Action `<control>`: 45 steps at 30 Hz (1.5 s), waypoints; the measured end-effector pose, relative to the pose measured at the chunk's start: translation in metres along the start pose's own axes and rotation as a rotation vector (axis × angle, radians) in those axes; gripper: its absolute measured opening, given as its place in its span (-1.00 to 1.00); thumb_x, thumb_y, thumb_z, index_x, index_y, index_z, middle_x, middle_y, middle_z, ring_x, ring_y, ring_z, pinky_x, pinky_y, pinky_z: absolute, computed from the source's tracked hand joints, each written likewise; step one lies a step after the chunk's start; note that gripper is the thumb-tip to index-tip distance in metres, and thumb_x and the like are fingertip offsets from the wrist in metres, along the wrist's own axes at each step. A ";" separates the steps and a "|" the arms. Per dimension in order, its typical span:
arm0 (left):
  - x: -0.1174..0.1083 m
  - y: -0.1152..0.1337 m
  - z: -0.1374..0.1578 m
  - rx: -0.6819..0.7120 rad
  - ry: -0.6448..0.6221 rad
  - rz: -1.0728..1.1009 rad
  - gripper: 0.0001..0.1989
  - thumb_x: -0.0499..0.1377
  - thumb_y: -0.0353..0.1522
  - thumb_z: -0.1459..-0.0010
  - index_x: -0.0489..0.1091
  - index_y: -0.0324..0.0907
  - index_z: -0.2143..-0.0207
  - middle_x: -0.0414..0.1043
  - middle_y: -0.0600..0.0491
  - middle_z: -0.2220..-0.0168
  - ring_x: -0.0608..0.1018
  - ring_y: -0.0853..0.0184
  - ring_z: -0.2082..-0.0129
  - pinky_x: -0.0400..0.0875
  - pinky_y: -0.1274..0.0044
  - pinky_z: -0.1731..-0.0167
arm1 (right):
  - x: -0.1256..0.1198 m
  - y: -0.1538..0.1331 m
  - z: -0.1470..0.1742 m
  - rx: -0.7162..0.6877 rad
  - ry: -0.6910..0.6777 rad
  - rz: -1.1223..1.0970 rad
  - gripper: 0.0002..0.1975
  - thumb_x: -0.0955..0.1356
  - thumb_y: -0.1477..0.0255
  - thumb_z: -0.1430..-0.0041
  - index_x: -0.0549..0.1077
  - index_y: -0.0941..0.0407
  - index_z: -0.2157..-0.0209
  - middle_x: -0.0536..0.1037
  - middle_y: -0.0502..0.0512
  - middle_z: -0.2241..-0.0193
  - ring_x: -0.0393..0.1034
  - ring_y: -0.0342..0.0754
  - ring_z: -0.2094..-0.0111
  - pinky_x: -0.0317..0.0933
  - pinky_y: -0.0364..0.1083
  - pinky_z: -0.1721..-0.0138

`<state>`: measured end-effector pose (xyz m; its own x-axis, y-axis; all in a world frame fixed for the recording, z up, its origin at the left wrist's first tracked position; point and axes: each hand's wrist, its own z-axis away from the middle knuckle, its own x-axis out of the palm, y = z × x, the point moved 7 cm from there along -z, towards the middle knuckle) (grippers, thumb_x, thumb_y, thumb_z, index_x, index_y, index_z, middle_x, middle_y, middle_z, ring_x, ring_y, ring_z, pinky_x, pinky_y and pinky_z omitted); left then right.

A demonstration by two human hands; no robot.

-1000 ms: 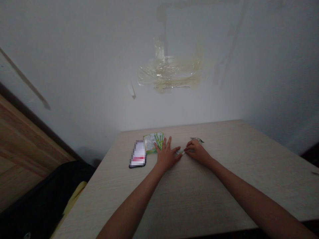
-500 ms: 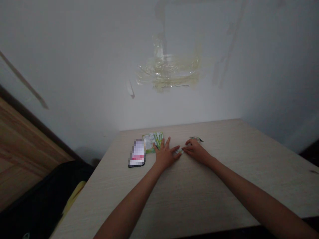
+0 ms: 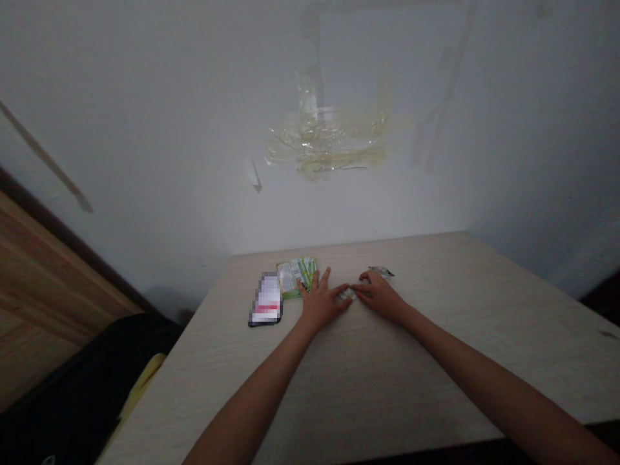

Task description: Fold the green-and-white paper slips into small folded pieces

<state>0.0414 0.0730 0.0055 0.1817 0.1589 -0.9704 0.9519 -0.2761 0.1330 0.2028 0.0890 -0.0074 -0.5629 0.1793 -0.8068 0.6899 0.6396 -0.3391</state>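
A small pale, flat piece (image 3: pixel 347 294), too small to name, lies on the table between my hands. My left hand (image 3: pixel 320 301) rests with its fingers spread, its thumb and index finger on either side of that piece. The other fingers reach over the near right edge of several green-and-white printed packets or cards (image 3: pixel 289 274). My right hand (image 3: pixel 380 295) has thumb and fingers brought together at the piece's right edge, close to the left index fingertip. Just beyond the right knuckles lies a small crumpled wrapper-like scrap (image 3: pixel 383 271), partly hidden by that hand.
A phone (image 3: pixel 267 300) with a blurred screen lies left of the packets. The light wooden table (image 3: pixel 416 394) meets a wall (image 3: pixel 194 129) marked with old tape (image 3: pixel 334 139). Dark and yellow cloth (image 3: pixel 138 387) sits beyond the table's left edge.
My right fingertips have shifted slightly left, toward the left index finger. The left hand, phone and packets stay practically where they were.
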 end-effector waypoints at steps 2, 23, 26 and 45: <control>0.000 0.000 0.000 0.002 -0.003 0.003 -0.51 -0.04 0.16 -0.10 0.26 0.46 -0.08 -0.18 0.20 -0.39 -0.09 -0.13 -0.34 -0.44 -0.24 -0.09 | 0.000 0.000 0.000 -0.001 0.001 -0.001 -0.71 0.33 0.43 -0.20 0.54 -0.03 0.05 0.36 0.21 0.10 0.30 0.07 0.07 0.23 0.10 0.02; -0.002 -0.002 0.003 -0.021 0.041 0.012 -0.52 0.01 0.16 -0.08 0.31 0.43 -0.05 -0.10 0.24 -0.37 -0.09 -0.14 -0.34 -0.49 -0.21 -0.12 | -0.008 0.007 0.004 -0.018 0.011 -0.119 -0.85 0.36 0.41 -0.17 0.61 0.04 0.29 0.41 0.19 0.12 0.31 0.05 0.06 0.21 0.08 -0.01; -0.001 -0.002 0.003 -0.016 0.039 0.011 -0.53 -0.01 0.16 -0.09 0.30 0.45 -0.05 -0.11 0.21 -0.37 -0.09 -0.11 -0.34 -0.49 -0.22 -0.10 | -0.006 0.006 0.004 -0.025 0.004 -0.107 -0.84 0.36 0.40 -0.18 0.61 0.03 0.26 0.41 0.20 0.10 0.31 0.06 0.06 0.21 0.09 0.00; -0.011 0.003 0.011 -0.019 0.160 0.003 -0.58 0.06 0.07 -0.13 0.44 0.22 0.02 0.07 0.07 -0.31 0.01 -0.07 -0.32 -0.42 -0.22 -0.12 | -0.007 0.020 -0.002 0.064 0.089 -0.251 -0.86 0.36 0.38 -0.17 0.61 0.04 0.34 0.51 0.12 0.25 0.39 -0.01 0.17 0.25 0.06 0.04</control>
<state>0.0390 0.0599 0.0141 0.2202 0.3070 -0.9259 0.9554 -0.2592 0.1413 0.2200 0.1022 -0.0073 -0.7560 0.0881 -0.6486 0.5492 0.6246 -0.5552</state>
